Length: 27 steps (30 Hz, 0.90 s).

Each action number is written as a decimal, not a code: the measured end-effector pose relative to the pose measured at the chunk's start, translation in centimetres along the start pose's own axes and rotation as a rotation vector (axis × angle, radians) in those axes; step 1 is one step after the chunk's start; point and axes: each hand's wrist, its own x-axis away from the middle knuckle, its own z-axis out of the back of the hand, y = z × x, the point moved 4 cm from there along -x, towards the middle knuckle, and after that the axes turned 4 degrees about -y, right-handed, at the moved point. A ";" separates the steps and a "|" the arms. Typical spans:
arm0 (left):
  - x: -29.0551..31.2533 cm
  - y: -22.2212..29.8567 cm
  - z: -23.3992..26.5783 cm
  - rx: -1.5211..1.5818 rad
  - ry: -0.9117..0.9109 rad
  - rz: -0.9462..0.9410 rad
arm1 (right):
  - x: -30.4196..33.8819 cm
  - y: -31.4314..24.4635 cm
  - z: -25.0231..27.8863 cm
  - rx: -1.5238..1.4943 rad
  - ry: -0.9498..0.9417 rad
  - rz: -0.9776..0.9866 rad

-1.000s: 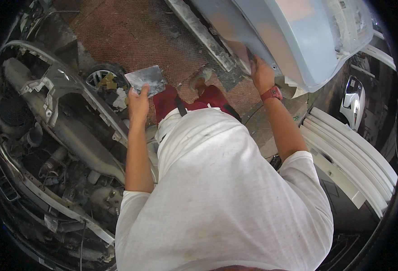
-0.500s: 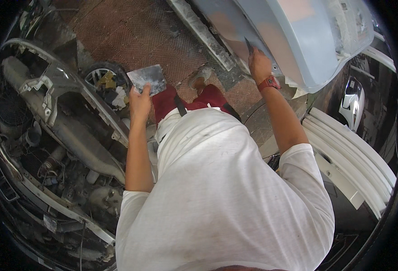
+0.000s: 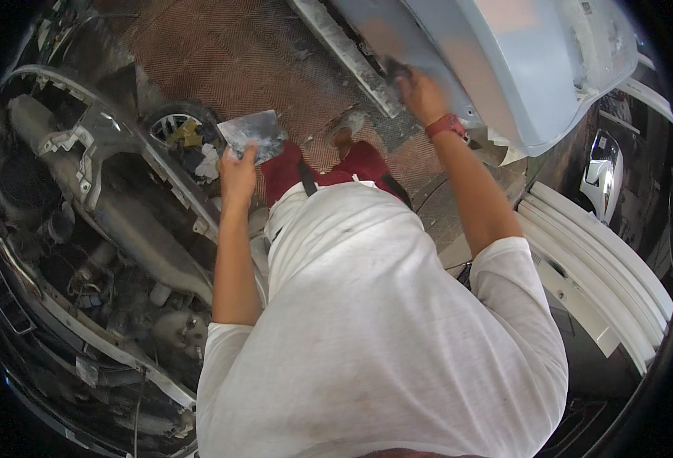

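My left hand [image 3: 238, 179] grips a flat mixing plate [image 3: 254, 131], pale and smeared dark grey, with the thumb on top. It stays in front of my left thigh, over the floor. My right hand [image 3: 424, 99], with a red watch at the wrist, is closed on a small dark spreader [image 3: 395, 70], blurred by motion. The spreader is at the lower side of a light blue-grey car body panel [image 3: 516, 84]; whether it touches the surface I cannot tell. Peach-coloured patches [image 3: 509, 14] mark the panel.
An open engine bay with a bare metal frame [image 3: 142, 153] fills the left side. A wheel [image 3: 176, 128] lies beside it. A long dusty rail [image 3: 351, 61] runs along the panel. At the right are white curved strips [image 3: 581, 259] and a headlight [image 3: 602, 168].
My right hand has moved left and slightly up with the spreader, toward the dusty rail. My left hand and the plate have hardly moved.
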 end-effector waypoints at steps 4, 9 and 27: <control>1.7 4.3 -2.8 0.494 -0.166 0.106 | 1.5 -5.8 -2.5 -0.481 -0.401 -0.218; -0.1 3.8 -3.7 0.581 -0.134 0.080 | 3.7 -12.6 -1.3 -1.511 -0.619 -0.251; 1.6 -0.9 -4.1 0.053 -0.027 0.118 | 4.8 1.8 -5.7 0.112 -0.125 -0.228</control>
